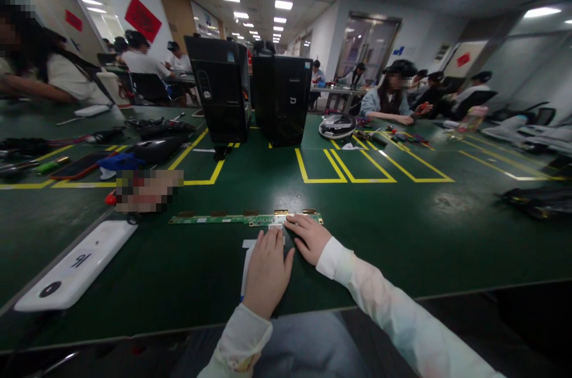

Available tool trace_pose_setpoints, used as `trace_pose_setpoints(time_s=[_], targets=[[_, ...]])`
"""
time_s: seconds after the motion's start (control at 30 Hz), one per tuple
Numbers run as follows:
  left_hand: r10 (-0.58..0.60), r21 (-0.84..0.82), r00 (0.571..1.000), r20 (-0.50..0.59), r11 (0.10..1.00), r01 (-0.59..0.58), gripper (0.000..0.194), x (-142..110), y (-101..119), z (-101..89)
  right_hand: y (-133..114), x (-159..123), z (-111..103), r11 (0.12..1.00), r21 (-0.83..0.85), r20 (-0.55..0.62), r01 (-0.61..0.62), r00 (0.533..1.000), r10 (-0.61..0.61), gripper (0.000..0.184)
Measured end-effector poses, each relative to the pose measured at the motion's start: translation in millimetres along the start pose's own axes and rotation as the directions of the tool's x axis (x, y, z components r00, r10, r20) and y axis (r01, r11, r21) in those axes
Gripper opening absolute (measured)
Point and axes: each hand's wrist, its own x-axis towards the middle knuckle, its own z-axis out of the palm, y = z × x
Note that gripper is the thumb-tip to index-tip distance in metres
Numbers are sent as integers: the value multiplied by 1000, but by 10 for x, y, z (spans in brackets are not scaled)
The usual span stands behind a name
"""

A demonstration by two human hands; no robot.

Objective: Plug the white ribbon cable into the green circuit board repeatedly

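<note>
A long, narrow green circuit board (214,219) lies flat across the dark green tabletop, with gold-coloured tabs along its far edge. My left hand (267,270) rests palm down just in front of it, fingers stretched toward the near edge of the board. Under that hand is a flat white piece (246,244) with a bit of blue at its near end; most of it is covered. My right hand (311,238) has its fingers extended, and the fingertips touch the board's right part. Neither hand is closed around anything.
A white power strip (80,265) lies at the left. Two black computer towers (281,98) stand beyond the board. Cables, tools and a blue item (120,162) lie at the far left. Coiled cable (337,126) lies farther right. Yellow tape marks the table. Other people sit at tables around.
</note>
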Motion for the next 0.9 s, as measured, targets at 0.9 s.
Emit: trace_pose_setpoints(time_s=[0.9], targets=[[-216,111,972,-95,968,226,44,-595,-1436,-343,-169,159,-54,995,-75,72,58,996,-53,43]])
